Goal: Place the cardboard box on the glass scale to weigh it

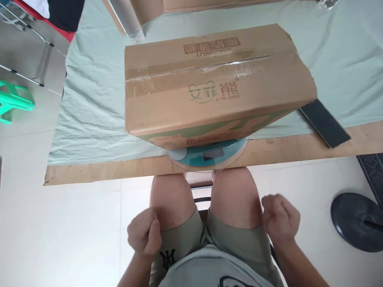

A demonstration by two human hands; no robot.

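Note:
My left hand [145,233] is closed in a fist beside my left thigh, with nothing showing in it. By my right thigh, my right hand [280,218] is also curled into a fist, and no object shows in it. Both hands are below the table edge, apart from everything on the table. A taped brown cardboard box [167,113] with green and brown printing sits in front of me. Partly under its near side, a round clear piece with a teal print [197,157] lies at the table's front edge.
A dark phone [326,123] lies right of the box on the table's wooden edge [98,172]. A pale green cloth [89,115] covers the tabletop. Behind are a clear plastic-wrapped item [127,18] and more cardboard [179,4]. A green stool [14,97] and black round base [356,221] stand on the floor.

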